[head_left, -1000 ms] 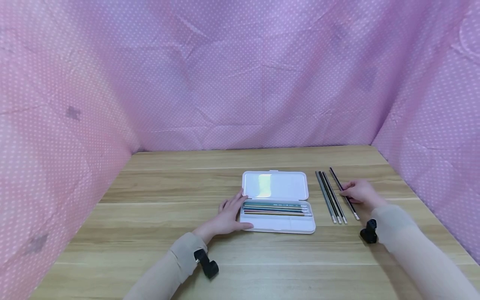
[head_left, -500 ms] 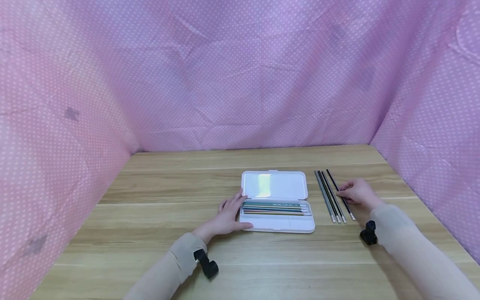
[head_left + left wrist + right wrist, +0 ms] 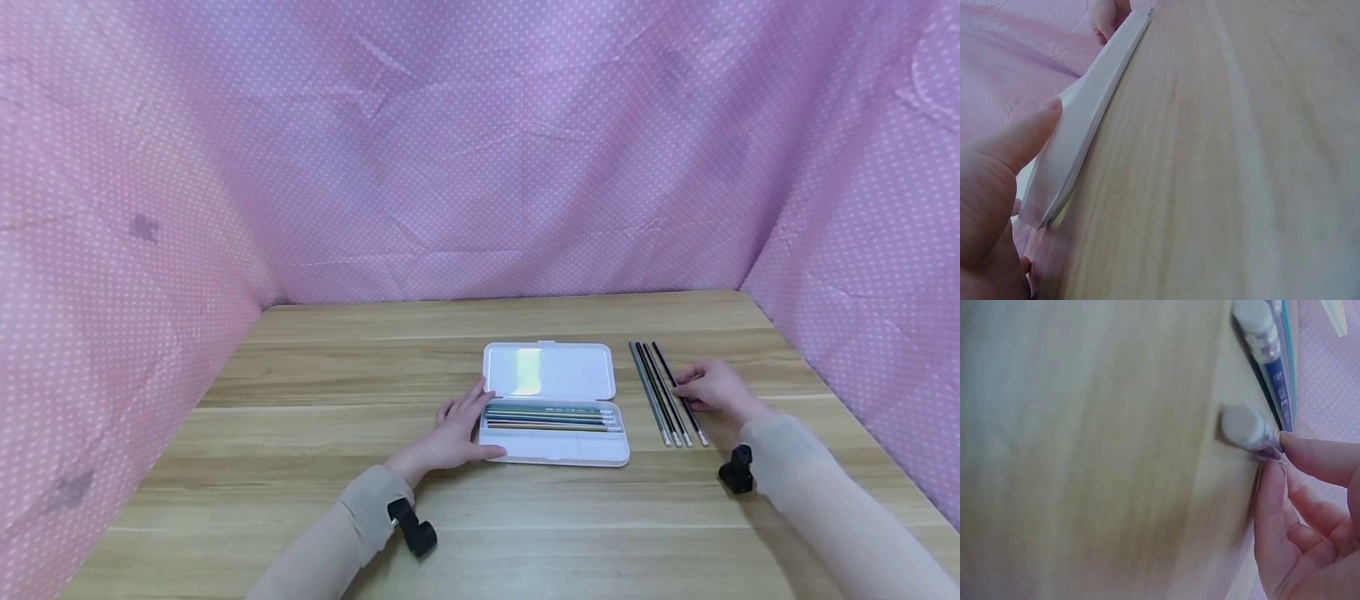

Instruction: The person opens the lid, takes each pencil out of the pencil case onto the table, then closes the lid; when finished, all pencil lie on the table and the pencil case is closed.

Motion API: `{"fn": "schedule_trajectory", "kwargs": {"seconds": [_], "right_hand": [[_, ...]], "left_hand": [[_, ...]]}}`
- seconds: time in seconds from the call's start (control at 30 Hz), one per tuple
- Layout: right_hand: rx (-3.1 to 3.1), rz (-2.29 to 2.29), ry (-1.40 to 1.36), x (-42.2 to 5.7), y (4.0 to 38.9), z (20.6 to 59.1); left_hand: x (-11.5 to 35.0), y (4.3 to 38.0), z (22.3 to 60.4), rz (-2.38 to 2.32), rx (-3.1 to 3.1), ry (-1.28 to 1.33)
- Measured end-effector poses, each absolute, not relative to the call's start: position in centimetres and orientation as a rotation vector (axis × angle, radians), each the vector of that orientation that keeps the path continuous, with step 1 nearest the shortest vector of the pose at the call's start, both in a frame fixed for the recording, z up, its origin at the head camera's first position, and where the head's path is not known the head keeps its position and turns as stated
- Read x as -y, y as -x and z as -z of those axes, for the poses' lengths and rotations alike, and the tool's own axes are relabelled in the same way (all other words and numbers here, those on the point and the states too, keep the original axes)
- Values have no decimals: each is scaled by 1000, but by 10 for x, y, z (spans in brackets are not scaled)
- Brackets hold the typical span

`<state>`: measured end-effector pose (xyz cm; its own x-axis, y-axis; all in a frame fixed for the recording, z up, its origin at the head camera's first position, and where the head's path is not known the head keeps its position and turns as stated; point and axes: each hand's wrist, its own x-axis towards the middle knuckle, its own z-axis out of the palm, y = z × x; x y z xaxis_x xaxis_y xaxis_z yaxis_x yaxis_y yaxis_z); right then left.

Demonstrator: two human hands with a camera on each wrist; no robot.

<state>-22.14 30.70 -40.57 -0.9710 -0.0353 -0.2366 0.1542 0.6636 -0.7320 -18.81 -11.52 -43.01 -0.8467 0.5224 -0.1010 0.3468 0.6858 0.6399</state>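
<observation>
With thumb and fingertips, my right hand pinches a dark pencil with a white eraser. It lies just right of a row of several pencils, all with erasers toward me. The right wrist view shows the pinched pencil's eraser close to a blue printed pencil. My left hand rests against the left end of an opened white pencil case, thumb on its front corner and fingers stretched toward the hinge. Several pencils lie crosswise inside the case.
The case's lid is folded back flat on the wooden table. A pink dotted cloth hangs behind and along both sides. Black wrist cameras are strapped over both sleeves.
My right hand has moved the dark pencil left, closer to the row, and then slightly toward me, so it lies nearly parallel to the others. The left hand and case stay put.
</observation>
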Motion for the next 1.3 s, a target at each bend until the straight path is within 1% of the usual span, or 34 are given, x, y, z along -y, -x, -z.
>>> {"fn": "schedule_trajectory", "kwargs": {"seconds": [1.3], "right_hand": [[-2587,1241,-108,-302,216,405]], "left_hand": [[115,188,431,-904,-2628,-695]]}}
